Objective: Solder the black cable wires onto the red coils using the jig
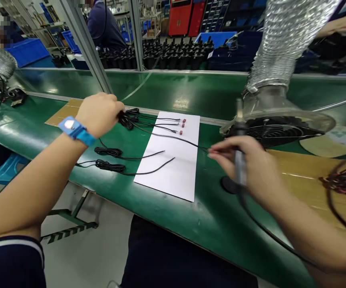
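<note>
Left cardboard point(66, 113): lay flat on the green bench point(209, 218), just beyond the left wrist.
Left hand point(102, 114): reached to the near end of the cable bundle, fingers curled inward; could not tell pinch from mere touch, fingertips being hidden. Probably best used as a light anchor.
Two loose coils point(109, 165): sat nearer the body, apart from the bundle, free ends resting on the white sheet. Best left undisturbed.
Cable bundle point(128, 119): lay just left of the white sheet, several strands running rightward. Likely to drag if tugged, so called for slack.
White sheet point(175, 180): lay centrally, bearing the wire ends and small red pieces point(181, 133). Needed care against sweeping those away.
Long cable point(187, 141): ran from the bundle across the sheet to the right hand, end just past the right edge.
Right hand point(252, 162): pinched the long cable near its end with thumb and forefinger; also held the pen-like tool. Called for a steady pinch.
Pen-like tool point(240, 168): blurred, stood nearly upright, tip upward. Looked like a soldering iron; best angled clear of skin and cable.
Extraction hood point(269, 96): hung just beyond the tool.
</note>
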The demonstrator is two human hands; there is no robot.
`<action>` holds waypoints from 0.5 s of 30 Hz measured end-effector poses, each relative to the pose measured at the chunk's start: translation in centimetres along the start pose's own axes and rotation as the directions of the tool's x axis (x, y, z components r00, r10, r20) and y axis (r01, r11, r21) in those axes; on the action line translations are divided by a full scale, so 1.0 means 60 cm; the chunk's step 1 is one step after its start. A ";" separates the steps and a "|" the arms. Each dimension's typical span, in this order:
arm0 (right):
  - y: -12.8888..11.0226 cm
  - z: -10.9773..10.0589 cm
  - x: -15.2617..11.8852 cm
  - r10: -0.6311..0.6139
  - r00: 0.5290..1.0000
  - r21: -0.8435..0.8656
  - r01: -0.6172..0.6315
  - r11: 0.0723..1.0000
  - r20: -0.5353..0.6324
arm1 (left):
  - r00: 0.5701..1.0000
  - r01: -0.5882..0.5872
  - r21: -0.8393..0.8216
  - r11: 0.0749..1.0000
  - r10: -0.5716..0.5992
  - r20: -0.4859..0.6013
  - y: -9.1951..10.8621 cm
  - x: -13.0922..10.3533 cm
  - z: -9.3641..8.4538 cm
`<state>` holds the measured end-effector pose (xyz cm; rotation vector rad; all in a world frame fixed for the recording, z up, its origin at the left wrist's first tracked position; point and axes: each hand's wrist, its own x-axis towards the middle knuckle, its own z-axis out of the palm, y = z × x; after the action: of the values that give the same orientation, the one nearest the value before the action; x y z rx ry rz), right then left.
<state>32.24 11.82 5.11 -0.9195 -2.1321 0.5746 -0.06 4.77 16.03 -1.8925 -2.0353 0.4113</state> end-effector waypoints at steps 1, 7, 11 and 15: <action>-0.003 0.030 0.026 -0.019 0.999 -0.035 0.021 0.999 0.046 | 0.998 0.052 0.011 0.999 -0.053 0.022 -0.017 0.013 0.012; 0.019 0.171 0.117 -0.056 0.976 -0.193 0.098 0.976 0.211 | 0.988 0.114 -0.133 0.985 -0.099 0.115 0.026 0.032 0.098; 0.004 0.154 0.112 -0.030 0.968 -0.345 0.118 0.931 0.250 | 0.971 -0.135 -0.262 0.956 0.180 0.158 0.124 0.008 0.120; -0.037 0.054 0.060 0.010 0.974 -0.502 0.108 0.858 0.227 | 0.971 -0.195 -0.257 0.947 0.223 0.085 0.160 -0.005 0.133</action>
<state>27.10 12.78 6.06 -1.1177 -2.5680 0.0701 5.20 5.30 4.73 -2.2970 -2.0439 0.3353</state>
